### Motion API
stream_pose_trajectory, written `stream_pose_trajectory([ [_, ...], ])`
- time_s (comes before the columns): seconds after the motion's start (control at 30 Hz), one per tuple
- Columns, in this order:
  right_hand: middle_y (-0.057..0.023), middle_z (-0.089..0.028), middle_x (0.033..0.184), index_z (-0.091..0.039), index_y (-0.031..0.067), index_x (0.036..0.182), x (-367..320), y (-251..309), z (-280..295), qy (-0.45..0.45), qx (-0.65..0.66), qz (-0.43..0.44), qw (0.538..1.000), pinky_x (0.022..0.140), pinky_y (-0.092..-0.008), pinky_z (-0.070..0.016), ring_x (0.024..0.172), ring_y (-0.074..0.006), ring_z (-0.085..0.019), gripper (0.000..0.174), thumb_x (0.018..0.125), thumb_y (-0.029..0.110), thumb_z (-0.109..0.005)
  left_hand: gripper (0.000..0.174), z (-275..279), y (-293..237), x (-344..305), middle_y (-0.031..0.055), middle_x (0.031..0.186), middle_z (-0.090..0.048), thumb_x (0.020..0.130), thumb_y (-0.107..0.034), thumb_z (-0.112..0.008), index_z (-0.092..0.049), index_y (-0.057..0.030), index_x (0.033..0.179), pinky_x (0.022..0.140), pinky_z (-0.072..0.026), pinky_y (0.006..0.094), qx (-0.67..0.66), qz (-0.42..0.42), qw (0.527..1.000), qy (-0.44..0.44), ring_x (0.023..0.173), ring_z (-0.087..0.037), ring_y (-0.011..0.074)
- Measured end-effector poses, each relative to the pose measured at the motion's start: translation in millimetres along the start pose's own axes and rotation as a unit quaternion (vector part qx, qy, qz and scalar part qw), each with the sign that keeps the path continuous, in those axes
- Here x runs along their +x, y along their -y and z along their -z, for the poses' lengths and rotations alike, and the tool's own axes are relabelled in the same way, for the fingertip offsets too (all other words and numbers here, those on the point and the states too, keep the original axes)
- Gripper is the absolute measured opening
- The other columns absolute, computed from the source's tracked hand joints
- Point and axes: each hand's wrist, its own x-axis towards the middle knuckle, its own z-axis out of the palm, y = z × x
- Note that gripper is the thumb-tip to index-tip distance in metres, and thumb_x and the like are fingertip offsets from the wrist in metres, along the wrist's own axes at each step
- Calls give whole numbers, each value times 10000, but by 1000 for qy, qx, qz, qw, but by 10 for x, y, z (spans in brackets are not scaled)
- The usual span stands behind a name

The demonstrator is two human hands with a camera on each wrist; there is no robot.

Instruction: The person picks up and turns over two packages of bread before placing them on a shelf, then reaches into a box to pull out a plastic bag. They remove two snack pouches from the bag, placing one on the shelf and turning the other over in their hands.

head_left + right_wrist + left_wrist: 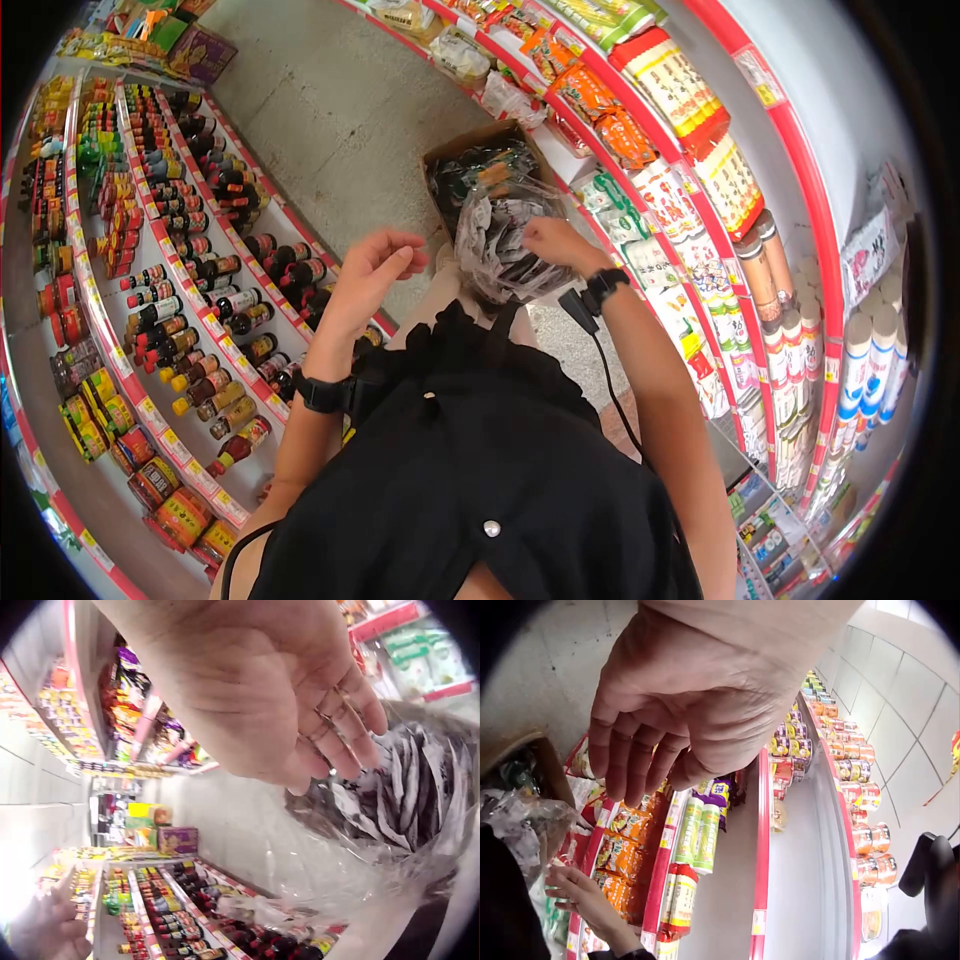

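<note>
A clear plastic bag (490, 245) full of dark and silvery packets stands at a cardboard box (432, 185). Over the bag's right side is my right hand (562, 246), fingers loosely bent; in the right wrist view the hand (270, 690) has its fingertips close to the packets (409, 787), and whether they touch is unclear. Left of the bag my left hand (375, 275) hangs in the air, and the left wrist view shows that hand (682, 705) with relaxed fingers and an empty palm.
Shelves of bottles and jars (190, 280) run along the left. On the right are shelves with orange packets (590, 95), white bags and wrapped rolls (865, 365). Grey floor (320, 110) lies between them, and a purple box (203, 52) stands at the far end.
</note>
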Motion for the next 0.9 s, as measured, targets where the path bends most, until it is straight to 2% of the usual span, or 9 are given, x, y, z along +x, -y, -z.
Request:
stream_pose_trajectory([
  [0.1,-169,-650,842,-632,34,880,453,-226,-363,80,-21,-47,995,731,-388,-484,830,-325,-620,217,755,210,-615,249,166,111,-90,78,925,-647,921,-188,-517,-571,2,1073,791,-467,277,5,29,999,-30,862,-610,142],
  [0.17,-171,-637,971,-608,45,1040,754,-458,-636,117,26,-71,990,774,-397,-485,906,-309,-613,313,775,213,-616,247,286,210,-132,79,930,-645,920,-185,-516,-567,6,1068,790,-467,270,-3,46,998,-47,871,-608,141],
  [0.2,-171,-637,971,-608,45,1040,836,-440,-710,123,25,-68,990,774,-397,-485,906,-309,-613,313,775,213,-616,247,344,235,-158,79,930,-645,920,-185,-516,-567,6,1068,790,-467,270,-4,49,997,-53,871,-608,141],
  [0.27,-153,-563,1162,-512,64,1216,981,-400,-885,119,246,-272,923,819,-432,-481,1024,-299,-575,458,802,229,-616,236,448,262,-222,78,945,-641,920,-168,-510,-565,5,1070,780,-469,260,11,98,991,-88,880,-604,140],
  [0.3,-126,-456,1304,-404,88,1329,1081,-410,-930,147,264,-285,910,831,-465,-480,1113,-303,-519,576,816,241,-617,231,507,346,-230,75,951,-636,922,-154,-500,-560,6,1078,781,-471,254,-3,96,991,-98,881,-600,137],
  [0.53,-145,-463,1296,-379,49,1353,1374,-649,-1421,103,292,-341,888,706,-371,-501,1016,-279,-551,643,797,226,-647,231,644,420,-166,68,937,-631,926,-153,-494,-556,3,1085,800,-467,258,-23,125,988,-93,875,-596,129],
  [0.6,-120,-509,1222,-463,23,1277,1278,-637,-1377,83,314,-335,885,688,-363,-494,953,-246,-561,557,791,214,-657,232,605,328,-112,66,933,-631,926,-154,-496,-557,3,1085,800,-464,257,-27,115,989,-86,874,-596,129],
  [0.7,-42,-599,969,-594,50,1060,962,-449,-1029,74,459,-264,845,705,-307,-479,915,-160,-563,315,790,201,-656,231,586,252,-59,75,929,-628,925,-139,-495,-552,17,1086,806,-464,262,-31,93,993,-71,877,-594,133],
  [0.9,-61,-609,1008,-579,9,1081,242,-71,-142,19,468,-158,869,756,-307,-488,947,-167,-586,276,867,183,-565,237,500,205,51,72,924,-626,923,-143,-501,-556,20,1086,805,-458,260,-29,32,999,-26,878,-586,124],
])
